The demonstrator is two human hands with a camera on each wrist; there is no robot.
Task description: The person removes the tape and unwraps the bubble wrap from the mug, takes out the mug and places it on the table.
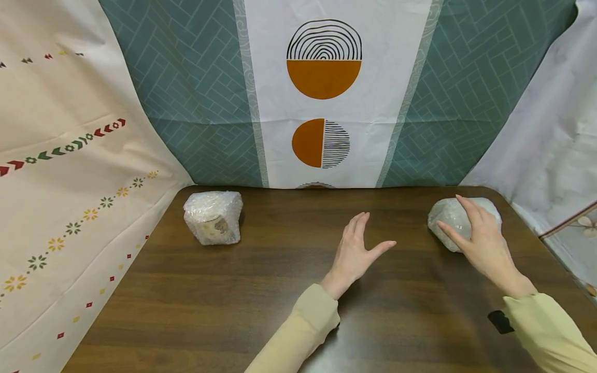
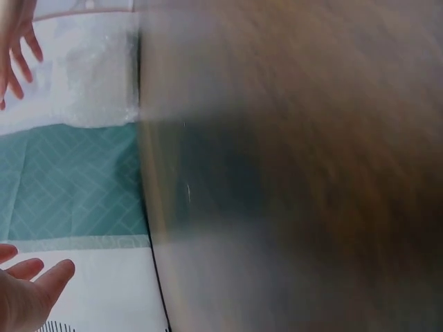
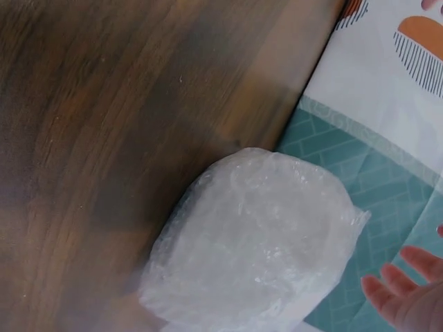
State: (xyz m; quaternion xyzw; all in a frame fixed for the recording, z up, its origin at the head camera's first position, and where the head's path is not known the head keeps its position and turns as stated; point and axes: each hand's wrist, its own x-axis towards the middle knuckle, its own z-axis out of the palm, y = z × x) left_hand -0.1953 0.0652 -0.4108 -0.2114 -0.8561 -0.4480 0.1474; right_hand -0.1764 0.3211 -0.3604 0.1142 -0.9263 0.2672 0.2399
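Note:
At the table's back right sits a rounded bundle in clear bubble wrap (image 1: pixel 445 215), its contents whitish and blurred by the wrap. My right hand (image 1: pixel 487 248) is over its near side with thumb and fingers spread, overlapping it in the head view; the right wrist view shows the bundle (image 3: pixel 256 242) with the fingers off to its side. Around the table's middle, my left hand (image 1: pixel 352 254) hovers with thumb apart from straight fingers, holding nothing. A second bubble-wrapped package (image 1: pixel 214 217), boxy with a brownish printed patch showing through, stands at the back left.
The brown wooden table (image 1: pixel 186 300) ends at a green and white patterned curtain (image 1: pixel 322 109). Light patterned cloths hang along the left (image 1: pixel 70 171) and right sides. A small black object (image 1: pixel 500 321) shows beside the right sleeve cuff.

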